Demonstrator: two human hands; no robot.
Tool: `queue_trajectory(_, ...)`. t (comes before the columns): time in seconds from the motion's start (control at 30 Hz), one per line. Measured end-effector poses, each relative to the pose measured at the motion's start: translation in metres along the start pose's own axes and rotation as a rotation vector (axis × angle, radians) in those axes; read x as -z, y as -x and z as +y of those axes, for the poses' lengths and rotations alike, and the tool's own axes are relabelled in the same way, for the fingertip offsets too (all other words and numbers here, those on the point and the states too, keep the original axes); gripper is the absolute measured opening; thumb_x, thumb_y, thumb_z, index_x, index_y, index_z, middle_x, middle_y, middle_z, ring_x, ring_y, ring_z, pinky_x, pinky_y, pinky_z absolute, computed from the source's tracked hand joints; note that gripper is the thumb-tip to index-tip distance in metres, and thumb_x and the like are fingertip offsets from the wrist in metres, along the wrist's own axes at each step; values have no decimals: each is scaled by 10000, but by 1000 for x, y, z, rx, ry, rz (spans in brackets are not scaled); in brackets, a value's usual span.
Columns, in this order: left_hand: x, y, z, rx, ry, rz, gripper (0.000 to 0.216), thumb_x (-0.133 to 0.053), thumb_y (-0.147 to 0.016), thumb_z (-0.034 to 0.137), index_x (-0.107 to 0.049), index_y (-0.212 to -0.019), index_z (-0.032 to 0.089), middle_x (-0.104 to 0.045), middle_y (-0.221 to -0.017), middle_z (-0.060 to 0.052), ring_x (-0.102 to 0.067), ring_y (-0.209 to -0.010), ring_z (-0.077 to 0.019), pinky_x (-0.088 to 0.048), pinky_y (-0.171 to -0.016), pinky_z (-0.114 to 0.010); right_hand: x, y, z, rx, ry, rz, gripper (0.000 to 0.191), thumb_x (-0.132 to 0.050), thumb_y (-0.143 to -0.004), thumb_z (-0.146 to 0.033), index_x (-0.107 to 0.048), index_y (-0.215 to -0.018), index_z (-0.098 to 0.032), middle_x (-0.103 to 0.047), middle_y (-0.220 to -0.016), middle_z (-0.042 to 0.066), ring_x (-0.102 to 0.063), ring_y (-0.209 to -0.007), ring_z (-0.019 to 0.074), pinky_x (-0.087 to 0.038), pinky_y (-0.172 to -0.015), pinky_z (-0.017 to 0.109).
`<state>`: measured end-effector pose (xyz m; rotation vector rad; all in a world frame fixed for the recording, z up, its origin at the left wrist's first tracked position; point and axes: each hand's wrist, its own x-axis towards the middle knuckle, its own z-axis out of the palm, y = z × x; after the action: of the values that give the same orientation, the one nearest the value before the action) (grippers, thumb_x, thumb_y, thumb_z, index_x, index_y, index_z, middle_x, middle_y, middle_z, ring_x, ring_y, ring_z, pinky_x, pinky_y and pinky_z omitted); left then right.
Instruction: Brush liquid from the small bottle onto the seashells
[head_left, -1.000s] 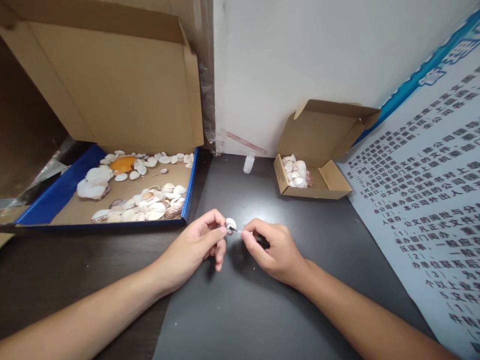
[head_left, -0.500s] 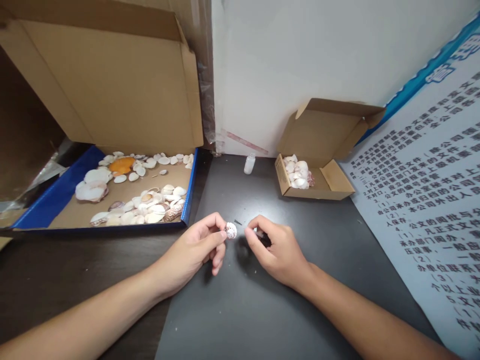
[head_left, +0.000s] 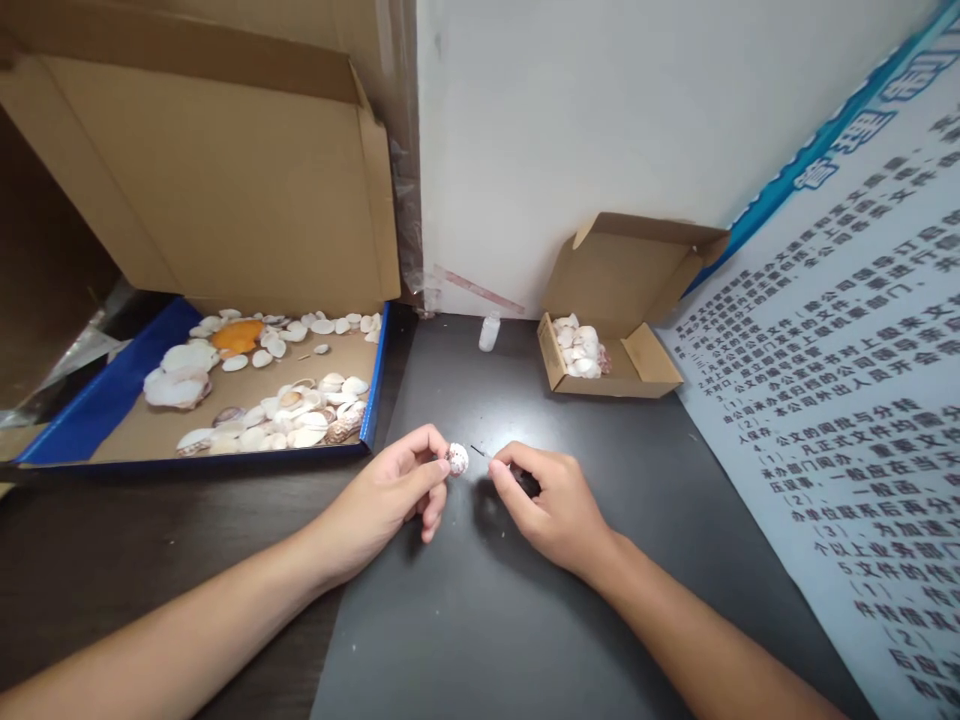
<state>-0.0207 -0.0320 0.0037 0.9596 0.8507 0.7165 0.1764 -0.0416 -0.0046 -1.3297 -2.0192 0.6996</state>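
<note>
My left hand (head_left: 390, 497) pinches a small white shell with reddish speckles (head_left: 457, 459) between thumb and forefinger, just above the dark mat (head_left: 480, 600). My right hand (head_left: 551, 505) is closed round a thin brush with a dark handle (head_left: 484, 455); its fine tip points left and stands a short way off the shell. A small white bottle (head_left: 489, 331) stands at the back of the mat by the wall.
A big open cardboard box with blue sides (head_left: 97, 410) at the left holds several shells, one of them orange (head_left: 237, 336). A small open carton (head_left: 645, 372) at the back right holds more shells. A printed poster (head_left: 847, 400) leans along the right.
The brush tip touched the shell a second ago; my right hand has since drawn it back a little. The view has shifted slightly; my left hand still holds the shell.
</note>
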Motion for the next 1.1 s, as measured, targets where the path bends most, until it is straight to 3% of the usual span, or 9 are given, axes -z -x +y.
queue_trajectory(0.13, 2, 0, -2, -10, -17, -6, 193, -557, -921, 326, -431, -833, 209, -515, -498, 80, -447, -446, -67, -401, -478, -165, -3, 5, -5, 40, 3, -76, 293, -449, -957, -299, -564, -713, -186, -532, -596, -31, -442, -522, 87, -317, -551, 216)
queue_trajectory(0.3, 1, 0, -1, 3, 16, 4, 214, -577, -906, 348, -434, -826, 211, -500, -490, 80, -428, -441, -71, -399, -468, -170, -2, 5, -3, -10, 64, -46, 323, -419, -969, -294, -585, -714, -184, -542, -569, -21, -456, -504, 98, -311, -543, 229)
queue_trajectory(0.47, -2, 2, 1, 9, 65, 13, 209, -587, -885, 312, -434, -789, 208, -502, -492, 75, -411, -443, -71, -414, -466, -175, -3, 6, -4, 80, 65, -100, 337, -398, -982, -282, -608, -737, -184, -599, -603, 0, -509, -523, 106, -328, -563, 234)
queue_trajectory(0.63, -2, 3, 0, -1, 52, 4, 200, -577, -891, 302, -435, -787, 207, -499, -479, 78, -417, -426, -68, -410, -461, -170, -2, 6, -5, 22, 140, -66, 344, -410, -971, -279, -573, -683, -185, -565, -562, -10, -467, -481, 96, -295, -534, 238)
queue_trajectory(0.83, -1, 2, -2, -8, 42, -8, 192, -566, -901, 310, -441, -799, 206, -511, -487, 75, -427, -430, -68, -408, -462, -169, -3, 10, -5, 97, 111, -160, 330, -383, -977, -299, -566, -728, -185, -509, -543, -29, -434, -463, 89, -287, -527, 232)
queue_trajectory(1.0, 0, 2, -3, -7, 12, -13, 232, -583, -906, 355, -438, -807, 203, -511, -471, 75, -430, -422, -64, -385, -472, -168, -4, 9, -6, 22, 210, -70, 310, -385, -970, -286, -483, -688, -199, -409, -521, -50, -341, -448, 90, -250, -510, 244)
queue_trajectory(1.1, 0, 2, -3, -11, 18, 0, 231, -599, -891, 358, -445, -818, 202, -498, -472, 80, -418, -418, -66, -382, -472, -177, -3, 9, -7, 64, 164, -66, 298, -379, -972, -274, -467, -697, -204, -395, -523, -55, -338, -445, 89, -259, -503, 238)
